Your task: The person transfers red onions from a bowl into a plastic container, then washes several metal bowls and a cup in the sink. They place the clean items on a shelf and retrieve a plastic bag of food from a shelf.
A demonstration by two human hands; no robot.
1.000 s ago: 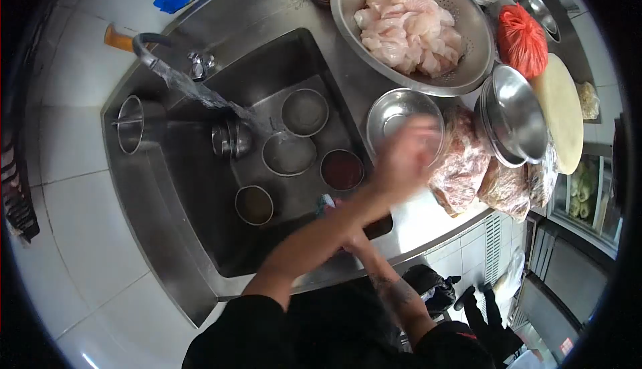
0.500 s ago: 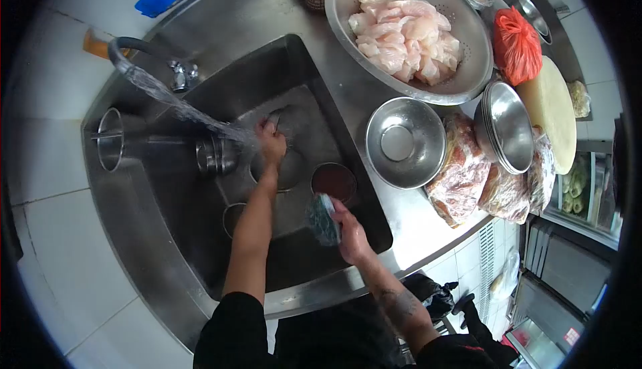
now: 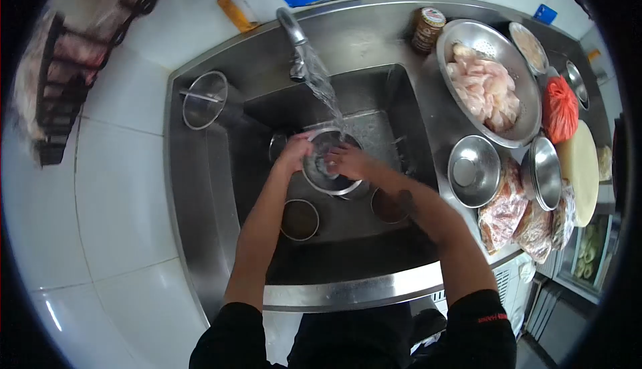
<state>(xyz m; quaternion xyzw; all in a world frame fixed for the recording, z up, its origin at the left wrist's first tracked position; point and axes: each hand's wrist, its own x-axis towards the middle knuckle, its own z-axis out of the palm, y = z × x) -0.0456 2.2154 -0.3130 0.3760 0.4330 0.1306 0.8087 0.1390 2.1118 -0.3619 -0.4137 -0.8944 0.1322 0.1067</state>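
Note:
A metal bowl [image 3: 318, 180] is held in the sink below the running faucet [image 3: 292, 27]. My left hand [image 3: 293, 153] grips its left rim. Inside the bowl is my right hand [image 3: 349, 162], fingers curled down over something pale and blurred that I cannot make out. Water [image 3: 322, 89] falls at the bowl's far edge. Behind my left hand is a metal cup [image 3: 277, 147], partly hidden. Nearer in the sink lie a round container [image 3: 299, 220] and, beside my right forearm, another with reddish-brown contents [image 3: 388, 206].
Right counter: a colander [image 3: 528, 111] of raw pale meat, a jar [image 3: 429, 29], an empty bowl [image 3: 474, 171], stacked bowls [image 3: 546, 172], a red bag [image 3: 560, 109] and wrapped meat packs [image 3: 503, 212]. A strainer [image 3: 205, 100] stands left; a dark rack [image 3: 63, 95] hangs upper left.
The view has swung left. My left hand now holds the bowl's rim under the water. My right hand has moved from the sink's near right part into the bowl; the green scrubber is no longer clearly visible.

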